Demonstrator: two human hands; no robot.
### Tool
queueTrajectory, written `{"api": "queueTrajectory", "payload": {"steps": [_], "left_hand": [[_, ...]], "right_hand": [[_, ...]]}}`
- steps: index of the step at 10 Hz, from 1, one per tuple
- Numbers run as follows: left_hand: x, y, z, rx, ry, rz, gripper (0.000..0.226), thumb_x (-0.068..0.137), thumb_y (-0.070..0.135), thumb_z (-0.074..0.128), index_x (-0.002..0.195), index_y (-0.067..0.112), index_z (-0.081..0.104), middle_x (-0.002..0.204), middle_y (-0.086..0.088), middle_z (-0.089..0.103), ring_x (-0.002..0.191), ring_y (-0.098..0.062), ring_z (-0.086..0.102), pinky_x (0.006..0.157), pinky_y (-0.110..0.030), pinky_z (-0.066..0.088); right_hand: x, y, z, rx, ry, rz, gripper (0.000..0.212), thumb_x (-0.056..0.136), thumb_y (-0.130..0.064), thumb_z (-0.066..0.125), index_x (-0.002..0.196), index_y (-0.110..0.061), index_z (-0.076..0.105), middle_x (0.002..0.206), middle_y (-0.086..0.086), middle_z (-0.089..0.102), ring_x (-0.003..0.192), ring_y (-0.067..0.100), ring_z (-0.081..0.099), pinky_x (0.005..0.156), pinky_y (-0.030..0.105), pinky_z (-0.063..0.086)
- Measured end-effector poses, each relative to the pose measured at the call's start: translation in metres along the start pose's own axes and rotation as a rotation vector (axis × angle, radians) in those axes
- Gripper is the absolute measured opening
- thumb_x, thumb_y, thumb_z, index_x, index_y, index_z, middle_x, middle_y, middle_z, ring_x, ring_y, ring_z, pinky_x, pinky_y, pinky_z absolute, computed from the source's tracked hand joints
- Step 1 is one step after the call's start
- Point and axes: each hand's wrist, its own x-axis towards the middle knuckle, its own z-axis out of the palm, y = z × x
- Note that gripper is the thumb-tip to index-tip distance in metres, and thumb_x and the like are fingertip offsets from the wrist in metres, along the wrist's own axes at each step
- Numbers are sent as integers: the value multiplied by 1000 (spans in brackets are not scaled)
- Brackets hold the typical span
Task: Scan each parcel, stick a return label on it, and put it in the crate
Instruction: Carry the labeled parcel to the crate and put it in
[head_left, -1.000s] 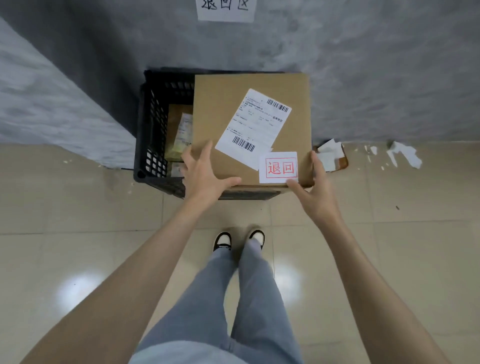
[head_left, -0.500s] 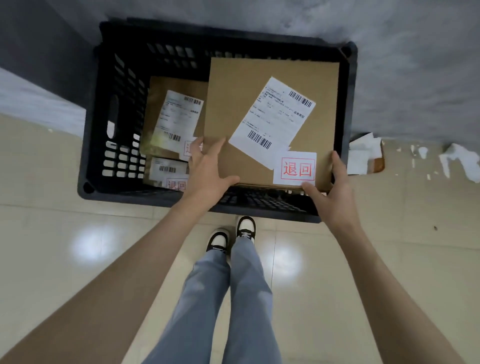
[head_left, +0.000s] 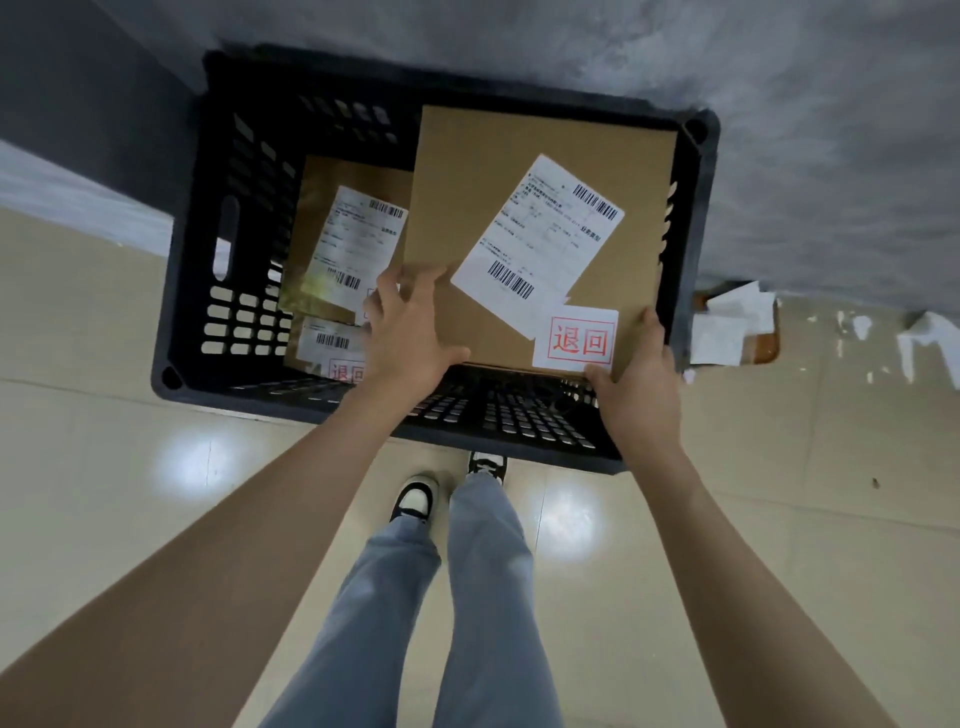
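A brown cardboard parcel (head_left: 498, 171) with a white shipping label (head_left: 540, 244) and a red-on-white return label (head_left: 576, 340) sits inside the right half of the black plastic crate (head_left: 218, 218). My left hand (head_left: 410, 332) grips its near left corner, thumb under the edge. My right hand (head_left: 639, 379) holds its near right corner. Two smaller labelled parcels lie in the crate's left half: a brown one (head_left: 332, 208) and a flatter one (head_left: 327, 348) nearer me, both partly hidden by my left hand.
The crate stands on a beige tiled floor against a grey wall (head_left: 805, 130). Torn white label backing papers (head_left: 737, 322) lie on the floor right of the crate. My legs and shoes (head_left: 415, 499) are just in front of the crate.
The parcel has come down from above the crate's rim into the crate's right half. The view has moved closer over the crate. Both hands kept their hold.
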Motion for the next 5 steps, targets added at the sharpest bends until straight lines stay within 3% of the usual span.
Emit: {"api": "queueTrajectory", "payload": {"steps": [1, 3, 5], "left_hand": [[-14, 5, -9, 24, -21, -2, 88, 72, 36, 78, 144, 32, 28, 151, -12, 13, 138, -37, 16, 110, -53, 25], [-65, 10, -33, 60, -35, 245, 73, 81, 38, 69, 144, 33, 31, 150, -9, 25, 137, -34, 21, 107, -53, 28], [-132, 2, -56, 39, -23, 504, 68, 82, 37, 68, 141, 31, 37, 148, -4, 31, 134, -29, 26, 108, -47, 28]], "right_hand": [[-11, -6, -10, -16, -2, 1, 75, 91, -14, 58, 150, -19, 12, 141, 15, 38, 124, 32, 44, 96, 40, 38], [-59, -13, -40, 84, 62, -87, 63, 91, -25, 60, 145, -15, 30, 137, 9, 49, 117, 24, 51, 92, 32, 40], [-140, -7, -48, 127, 189, -119, 63, 88, -24, 63, 143, -13, 35, 138, 10, 49, 128, 24, 45, 106, 34, 37]]}}
